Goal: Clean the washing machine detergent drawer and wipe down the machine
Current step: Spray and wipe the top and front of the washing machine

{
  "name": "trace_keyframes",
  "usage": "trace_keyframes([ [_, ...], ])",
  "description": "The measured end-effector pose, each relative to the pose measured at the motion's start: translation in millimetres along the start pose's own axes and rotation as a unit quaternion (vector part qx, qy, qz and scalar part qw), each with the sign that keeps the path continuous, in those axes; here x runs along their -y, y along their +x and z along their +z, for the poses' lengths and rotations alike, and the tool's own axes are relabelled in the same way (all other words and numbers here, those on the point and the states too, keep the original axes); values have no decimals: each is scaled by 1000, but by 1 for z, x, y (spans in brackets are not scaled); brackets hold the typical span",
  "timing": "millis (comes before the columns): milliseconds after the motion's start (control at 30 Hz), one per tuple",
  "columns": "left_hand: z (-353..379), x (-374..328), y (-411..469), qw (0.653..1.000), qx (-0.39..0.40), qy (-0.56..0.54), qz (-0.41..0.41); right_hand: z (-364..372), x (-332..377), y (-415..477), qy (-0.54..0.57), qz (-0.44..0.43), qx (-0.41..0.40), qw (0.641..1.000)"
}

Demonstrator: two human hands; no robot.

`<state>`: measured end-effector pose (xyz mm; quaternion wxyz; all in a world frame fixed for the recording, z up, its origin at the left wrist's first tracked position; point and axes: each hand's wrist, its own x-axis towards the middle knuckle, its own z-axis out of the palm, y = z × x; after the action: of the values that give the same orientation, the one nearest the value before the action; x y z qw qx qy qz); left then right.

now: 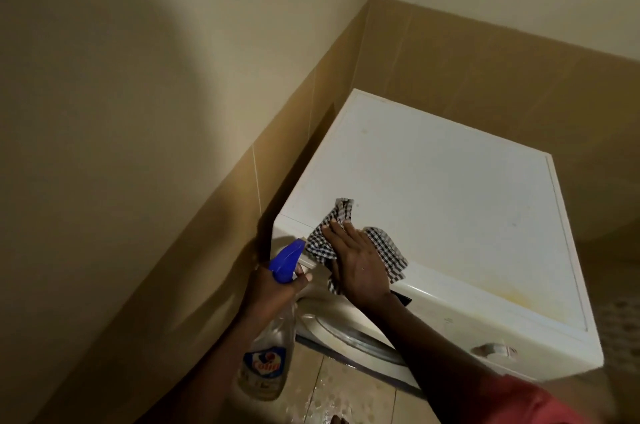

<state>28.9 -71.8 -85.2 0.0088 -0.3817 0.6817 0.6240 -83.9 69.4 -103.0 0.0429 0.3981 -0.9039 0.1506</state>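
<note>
Two hands show at lower centre of the frame. The right hand (pixel 356 264) lies flat with fingers straight, pressing a checked cloth (pixel 388 250) onto the front left corner of the white washing machine (pixel 450 188), which fills centre right. Just left of it, the left hand (pixel 273 285) grips the neck of a clear spray bottle (pixel 266 364) with a blue trigger head.

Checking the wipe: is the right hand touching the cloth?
Touching. The head view shows the right hand flat on the cloth, fingers straight, atop the machine.
</note>
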Motion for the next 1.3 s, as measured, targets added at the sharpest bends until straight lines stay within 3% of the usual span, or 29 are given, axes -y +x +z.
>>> trace_keyframes([
  [100,7,3,-4,1000,17,11,5,-11,-9,-9,98,13,-53,994],
  [167,13,2,-8,999,22,17,17,-34,-23,-12,201,95,-117,968],
  [233,21,-2,-13,999,30,23,26,-57,-47,-15,288,206,-191,916],
  [333,41,-5,-16,995,63,47,61,-94,-87,-16,425,353,-258,793],
  [400,58,-6,-21,992,78,67,69,-119,-106,-22,489,366,-289,737],
  [467,74,-5,-24,990,88,85,65,-139,-117,-33,509,354,-311,720],
  [633,111,-3,-31,985,110,112,67,-141,-145,-71,480,360,-281,749],
  [900,157,-6,-43,973,170,137,81,-133,-159,-104,458,393,-261,754],
  [1033,175,-9,-51,966,198,140,91,-135,-159,-118,394,374,-241,804],
  [1200,184,-5,-56,966,200,137,90,-113,-152,-147,271,281,-204,898],
  [1300,176,0,-56,975,182,101,74,-79,-145,-160,134,271,-140,943],
])
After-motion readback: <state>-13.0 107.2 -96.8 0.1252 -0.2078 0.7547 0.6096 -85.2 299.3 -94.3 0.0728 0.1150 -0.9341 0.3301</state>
